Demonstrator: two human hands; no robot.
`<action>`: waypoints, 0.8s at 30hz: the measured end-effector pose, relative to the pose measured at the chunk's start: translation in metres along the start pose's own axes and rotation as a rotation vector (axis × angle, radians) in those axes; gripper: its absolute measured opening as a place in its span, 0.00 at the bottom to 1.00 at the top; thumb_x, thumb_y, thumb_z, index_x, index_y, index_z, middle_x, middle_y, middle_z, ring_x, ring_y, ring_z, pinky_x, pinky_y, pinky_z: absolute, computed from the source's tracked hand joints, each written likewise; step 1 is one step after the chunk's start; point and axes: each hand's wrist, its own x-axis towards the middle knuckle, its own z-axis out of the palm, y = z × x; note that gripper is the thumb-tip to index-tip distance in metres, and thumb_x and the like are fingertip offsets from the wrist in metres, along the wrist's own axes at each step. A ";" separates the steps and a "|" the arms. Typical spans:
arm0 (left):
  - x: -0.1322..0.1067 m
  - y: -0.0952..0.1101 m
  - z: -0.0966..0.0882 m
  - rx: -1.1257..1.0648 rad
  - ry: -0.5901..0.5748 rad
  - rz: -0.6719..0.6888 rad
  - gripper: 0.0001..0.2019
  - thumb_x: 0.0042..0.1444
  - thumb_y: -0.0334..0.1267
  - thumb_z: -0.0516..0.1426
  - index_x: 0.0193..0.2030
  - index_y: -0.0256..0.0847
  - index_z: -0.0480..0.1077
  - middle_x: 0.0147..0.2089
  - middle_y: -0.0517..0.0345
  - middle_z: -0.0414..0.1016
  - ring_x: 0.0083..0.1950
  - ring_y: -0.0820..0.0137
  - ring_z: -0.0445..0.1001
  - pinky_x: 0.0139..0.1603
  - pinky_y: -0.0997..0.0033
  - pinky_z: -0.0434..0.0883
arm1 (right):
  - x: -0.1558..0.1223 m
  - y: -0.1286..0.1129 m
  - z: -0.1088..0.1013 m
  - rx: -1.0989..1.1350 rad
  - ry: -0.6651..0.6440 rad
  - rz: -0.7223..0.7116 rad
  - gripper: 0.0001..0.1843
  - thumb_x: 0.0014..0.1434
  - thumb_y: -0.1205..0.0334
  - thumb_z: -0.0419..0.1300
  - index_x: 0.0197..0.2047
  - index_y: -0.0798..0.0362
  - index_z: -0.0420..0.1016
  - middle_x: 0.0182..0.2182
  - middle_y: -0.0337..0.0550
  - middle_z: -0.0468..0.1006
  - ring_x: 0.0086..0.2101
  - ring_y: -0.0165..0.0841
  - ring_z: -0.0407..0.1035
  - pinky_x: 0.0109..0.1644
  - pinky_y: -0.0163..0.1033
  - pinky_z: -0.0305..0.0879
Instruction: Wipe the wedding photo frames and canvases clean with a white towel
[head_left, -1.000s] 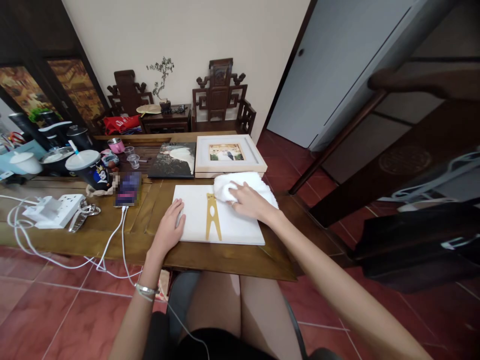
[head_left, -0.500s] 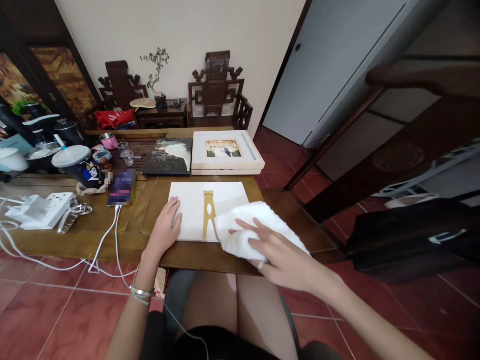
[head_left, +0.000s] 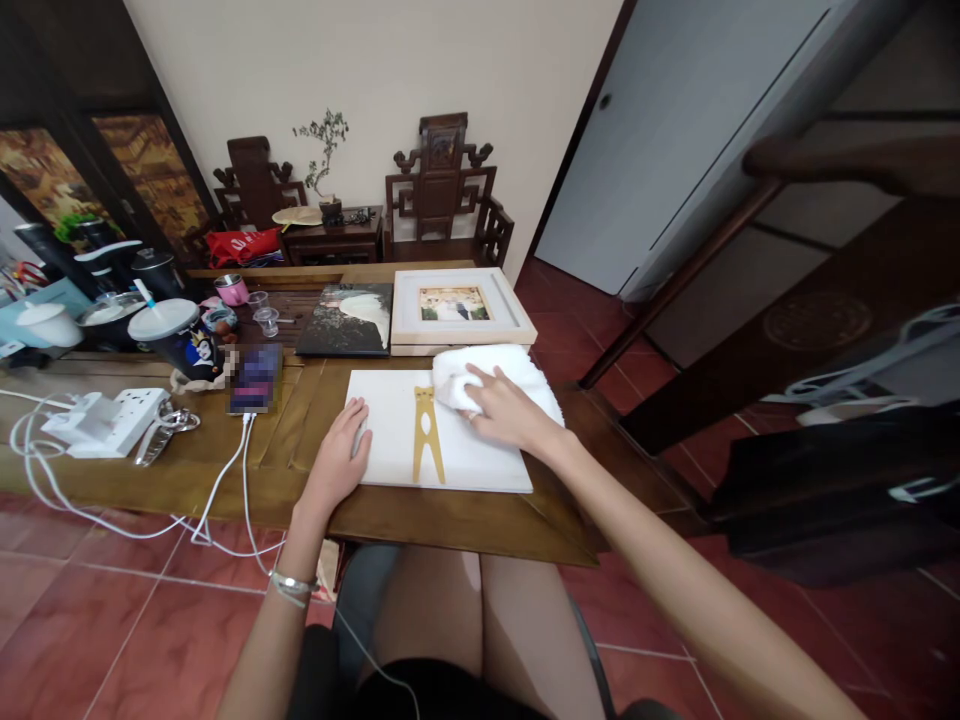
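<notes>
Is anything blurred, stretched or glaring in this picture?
Head view: coarse square blocks obscure the dark flat phone; the tall grey door leans steeply, probably from lens stretch or camera tilt; same view, the white rectangular board and fluffy white cloth show no obvious glare.

The board (head_left: 390,430) lies on the table (head_left: 465,515), the left hand (head_left: 341,455) at its left edge. The cloth (head_left: 465,365) covers its back right corner, under the right hand (head_left: 502,410). Behind the board, the photo (head_left: 337,330) lies left of the frame (head_left: 457,305). Farther left lie the phone (head_left: 255,380), then the power strip (head_left: 127,425), with the cup (head_left: 176,340) behind the strip.
</notes>
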 end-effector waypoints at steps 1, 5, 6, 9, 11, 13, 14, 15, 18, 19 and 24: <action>0.000 0.000 0.000 -0.001 0.001 -0.001 0.20 0.62 0.37 0.48 0.58 0.34 0.66 0.65 0.42 0.63 0.68 0.61 0.59 0.69 0.53 0.55 | -0.008 -0.005 0.001 -0.002 0.005 -0.013 0.12 0.56 0.67 0.53 0.40 0.61 0.73 0.56 0.67 0.68 0.60 0.55 0.56 0.62 0.60 0.48; 0.000 0.002 0.000 0.014 -0.009 -0.004 0.20 0.62 0.37 0.48 0.58 0.33 0.66 0.65 0.41 0.62 0.68 0.60 0.58 0.69 0.53 0.54 | -0.056 -0.031 -0.002 0.044 0.002 -0.099 0.11 0.51 0.71 0.53 0.36 0.59 0.74 0.60 0.62 0.66 0.64 0.54 0.47 0.64 0.64 0.46; 0.000 0.003 0.000 0.017 -0.010 -0.005 0.20 0.62 0.37 0.48 0.59 0.32 0.66 0.66 0.40 0.62 0.68 0.60 0.58 0.69 0.53 0.54 | -0.069 -0.039 -0.004 0.067 -0.009 -0.116 0.10 0.49 0.72 0.53 0.34 0.57 0.74 0.60 0.59 0.65 0.65 0.53 0.46 0.65 0.65 0.45; 0.000 0.003 0.000 0.021 -0.015 -0.005 0.21 0.62 0.37 0.47 0.59 0.30 0.65 0.66 0.38 0.61 0.69 0.60 0.57 0.70 0.54 0.54 | -0.102 -0.055 -0.011 0.137 -0.037 -0.150 0.11 0.44 0.75 0.53 0.29 0.54 0.73 0.61 0.53 0.65 0.66 0.51 0.43 0.66 0.64 0.41; 0.000 0.002 0.000 0.021 -0.013 -0.001 0.21 0.62 0.37 0.47 0.59 0.31 0.65 0.66 0.39 0.61 0.69 0.61 0.57 0.70 0.54 0.54 | -0.115 -0.060 -0.014 0.175 -0.048 -0.161 0.12 0.42 0.76 0.53 0.28 0.54 0.72 0.61 0.51 0.65 0.66 0.49 0.43 0.67 0.64 0.40; 0.000 0.001 0.001 0.017 -0.005 0.003 0.20 0.62 0.37 0.47 0.59 0.33 0.65 0.66 0.41 0.61 0.69 0.61 0.57 0.69 0.54 0.54 | -0.117 -0.058 -0.016 0.203 -0.052 -0.171 0.12 0.43 0.76 0.53 0.28 0.53 0.72 0.61 0.51 0.66 0.66 0.49 0.44 0.67 0.63 0.41; 0.000 0.001 0.001 0.015 0.001 0.005 0.20 0.62 0.37 0.48 0.59 0.34 0.65 0.66 0.42 0.62 0.69 0.62 0.57 0.69 0.54 0.54 | -0.114 -0.055 -0.016 0.212 -0.052 -0.172 0.11 0.44 0.76 0.53 0.29 0.54 0.72 0.60 0.51 0.67 0.65 0.49 0.45 0.67 0.63 0.42; 0.000 0.001 0.001 0.014 0.005 0.005 0.20 0.62 0.37 0.48 0.59 0.34 0.65 0.66 0.42 0.62 0.69 0.62 0.57 0.69 0.54 0.55 | -0.109 -0.051 -0.015 0.217 -0.049 -0.169 0.10 0.46 0.75 0.53 0.29 0.54 0.72 0.59 0.52 0.68 0.65 0.49 0.46 0.66 0.63 0.44; 0.000 0.000 0.001 0.014 0.004 0.005 0.20 0.62 0.37 0.48 0.59 0.34 0.66 0.66 0.42 0.62 0.68 0.61 0.58 0.69 0.53 0.55 | -0.084 -0.034 -0.010 0.192 -0.026 -0.128 0.08 0.50 0.72 0.53 0.32 0.54 0.73 0.57 0.55 0.70 0.64 0.50 0.49 0.65 0.64 0.47; 0.000 0.000 0.001 0.016 0.001 0.005 0.20 0.62 0.37 0.48 0.59 0.34 0.66 0.66 0.42 0.62 0.68 0.61 0.58 0.69 0.53 0.55 | -0.074 -0.028 -0.007 0.169 -0.019 -0.110 0.08 0.52 0.71 0.53 0.33 0.54 0.73 0.57 0.56 0.71 0.64 0.50 0.50 0.65 0.63 0.47; 0.000 0.001 0.000 0.008 -0.009 -0.002 0.20 0.62 0.37 0.48 0.59 0.34 0.66 0.66 0.42 0.62 0.68 0.61 0.58 0.69 0.53 0.54 | -0.022 -0.004 0.002 0.038 -0.016 -0.017 0.11 0.57 0.68 0.52 0.40 0.58 0.73 0.54 0.61 0.72 0.63 0.50 0.53 0.64 0.59 0.49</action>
